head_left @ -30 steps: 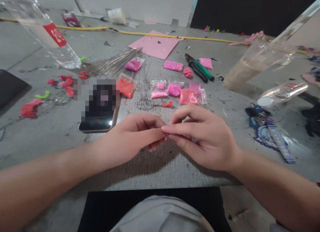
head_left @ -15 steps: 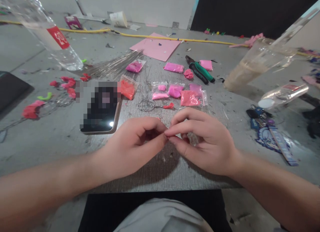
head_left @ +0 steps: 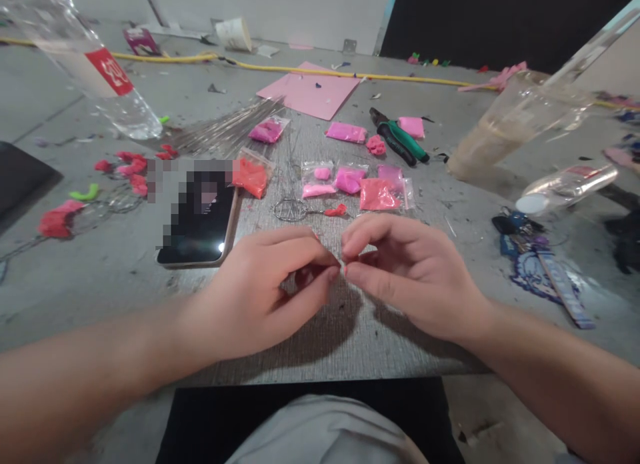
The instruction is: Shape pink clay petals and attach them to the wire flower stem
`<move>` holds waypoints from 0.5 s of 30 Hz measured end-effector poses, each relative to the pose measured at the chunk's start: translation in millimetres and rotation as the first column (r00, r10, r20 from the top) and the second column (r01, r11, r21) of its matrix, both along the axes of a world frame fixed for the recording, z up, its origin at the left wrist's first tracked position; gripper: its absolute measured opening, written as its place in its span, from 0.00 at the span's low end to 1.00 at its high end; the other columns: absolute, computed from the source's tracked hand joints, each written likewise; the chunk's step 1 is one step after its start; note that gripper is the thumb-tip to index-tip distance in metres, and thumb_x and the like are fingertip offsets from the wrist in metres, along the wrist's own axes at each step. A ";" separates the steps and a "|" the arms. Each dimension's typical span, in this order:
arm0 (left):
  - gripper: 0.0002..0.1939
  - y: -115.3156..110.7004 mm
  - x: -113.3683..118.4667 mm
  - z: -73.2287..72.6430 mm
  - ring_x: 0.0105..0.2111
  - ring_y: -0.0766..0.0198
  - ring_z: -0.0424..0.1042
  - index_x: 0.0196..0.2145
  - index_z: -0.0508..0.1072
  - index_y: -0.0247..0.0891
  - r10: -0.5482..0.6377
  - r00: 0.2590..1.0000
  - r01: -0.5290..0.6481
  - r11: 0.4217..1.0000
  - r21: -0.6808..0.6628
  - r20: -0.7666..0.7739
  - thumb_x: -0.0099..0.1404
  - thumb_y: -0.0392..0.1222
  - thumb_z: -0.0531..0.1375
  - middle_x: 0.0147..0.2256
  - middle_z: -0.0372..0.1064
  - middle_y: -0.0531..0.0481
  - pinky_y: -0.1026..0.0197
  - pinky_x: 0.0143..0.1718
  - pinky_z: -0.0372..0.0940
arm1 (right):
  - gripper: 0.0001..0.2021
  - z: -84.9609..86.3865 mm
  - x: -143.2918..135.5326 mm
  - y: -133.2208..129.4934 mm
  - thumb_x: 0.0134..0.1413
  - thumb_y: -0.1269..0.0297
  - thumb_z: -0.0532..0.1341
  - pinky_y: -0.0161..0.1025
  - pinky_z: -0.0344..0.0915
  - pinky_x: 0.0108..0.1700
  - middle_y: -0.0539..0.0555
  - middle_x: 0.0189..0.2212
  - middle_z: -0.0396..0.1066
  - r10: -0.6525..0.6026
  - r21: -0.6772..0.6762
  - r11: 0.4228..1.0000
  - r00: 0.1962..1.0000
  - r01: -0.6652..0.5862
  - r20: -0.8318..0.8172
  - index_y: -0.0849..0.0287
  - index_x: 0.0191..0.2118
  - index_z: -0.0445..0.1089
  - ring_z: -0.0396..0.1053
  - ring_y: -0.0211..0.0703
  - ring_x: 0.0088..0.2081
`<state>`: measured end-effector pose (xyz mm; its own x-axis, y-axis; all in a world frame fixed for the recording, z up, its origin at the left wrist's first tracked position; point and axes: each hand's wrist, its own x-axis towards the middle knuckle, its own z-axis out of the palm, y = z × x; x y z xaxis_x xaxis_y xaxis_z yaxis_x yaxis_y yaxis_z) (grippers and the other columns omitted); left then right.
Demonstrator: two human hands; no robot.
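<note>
Near the table's front edge, my left hand (head_left: 270, 287) is closed in a pinch, and whatever sits between its fingertips is too small to name. My right hand (head_left: 410, 274) faces it, thumb and fingers curled close together, with a tiny red-orange bit at the thumb tip. A narrow gap separates the two hands' fingertips. Just beyond them lies a wire loop (head_left: 291, 210) with a red clay piece (head_left: 335, 211) on its stem. Bags of orange clay (head_left: 251, 177), magenta clay (head_left: 351, 179) and coral clay (head_left: 379, 195) lie behind.
A phone (head_left: 197, 217) lies left of the bags. Green-handled pliers (head_left: 407, 142), thin wires (head_left: 227, 131) and pink paper (head_left: 313, 91) are farther back. A water bottle (head_left: 105, 77) stands left; a plastic cup (head_left: 500, 131), a fallen bottle (head_left: 570, 189) and keychains (head_left: 535, 271) are right.
The fingertips of my two hands, together before, have come slightly apart. My right hand's fingers have lifted off the pinch point, showing a small red-orange bit. The view has shifted slightly.
</note>
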<state>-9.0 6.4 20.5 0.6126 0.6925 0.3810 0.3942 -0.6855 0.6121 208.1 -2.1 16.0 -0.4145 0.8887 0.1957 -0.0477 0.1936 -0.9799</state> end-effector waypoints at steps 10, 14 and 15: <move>0.13 26.7 -8.7 -18.9 0.42 0.54 0.74 0.48 0.78 0.36 -0.210 0.908 0.273 0.953 0.133 -0.361 0.71 0.35 0.56 0.44 0.71 0.40 0.54 0.43 0.71 | 0.03 3.5 1.8 2.7 0.60 0.68 0.69 0.29 0.67 0.30 0.47 0.33 0.71 -0.053 -0.027 0.998 0.999 0.053 -0.013 0.57 0.39 0.74 0.66 0.31 0.31; 0.12 31.0 -8.6 -23.2 0.43 0.56 0.75 0.47 0.80 0.38 -0.251 0.902 0.303 0.948 0.101 -0.351 0.71 0.35 0.58 0.45 0.73 0.42 0.55 0.47 0.72 | 0.04 4.5 1.2 2.6 0.58 0.70 0.69 0.29 0.66 0.28 0.47 0.31 0.71 -0.039 -0.016 0.999 0.999 0.039 -0.018 0.58 0.37 0.74 0.66 0.31 0.29; 0.12 32.3 -8.2 -24.1 0.42 0.57 0.76 0.47 0.80 0.39 -0.262 0.908 0.304 0.949 0.083 -0.328 0.71 0.35 0.58 0.45 0.73 0.42 0.56 0.47 0.72 | 0.04 4.7 1.0 2.2 0.58 0.70 0.69 0.29 0.66 0.28 0.47 0.31 0.71 -0.035 -0.008 0.999 0.999 0.035 -0.020 0.58 0.37 0.74 0.66 0.31 0.29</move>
<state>-17.2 38.7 -3.6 0.8768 0.4303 0.2149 0.3269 -0.8609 0.3899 209.0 0.0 20.7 -0.3793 0.9041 0.1970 -0.0609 0.1881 -0.9803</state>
